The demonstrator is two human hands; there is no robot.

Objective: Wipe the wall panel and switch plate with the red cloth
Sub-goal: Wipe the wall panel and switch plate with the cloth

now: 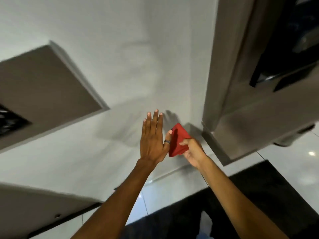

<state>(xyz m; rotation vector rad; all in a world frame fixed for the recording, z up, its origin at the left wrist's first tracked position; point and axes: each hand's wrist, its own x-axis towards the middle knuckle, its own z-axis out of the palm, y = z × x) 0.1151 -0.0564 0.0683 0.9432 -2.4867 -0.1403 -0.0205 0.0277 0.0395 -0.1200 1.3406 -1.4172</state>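
The right hand (192, 150) pinches the bunched red cloth (177, 141) just off the wall panel (131, 66); the left hand (152, 137) is flat, fingers wide, its thumb touching the cloth. No switch plate is identifiable. Loosely pinched, the cloth could slip during wiping.

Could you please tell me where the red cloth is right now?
The red cloth is low and centre-right in the head view, pinched in the right hand, touching the left hand's thumb.

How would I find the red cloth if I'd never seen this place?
Start at the big pale wall and follow the two bare arms up to where the hands meet near its lower right. The red cloth is bunched there, pinched by the right hand beside the flat left hand. It is the only red thing around.
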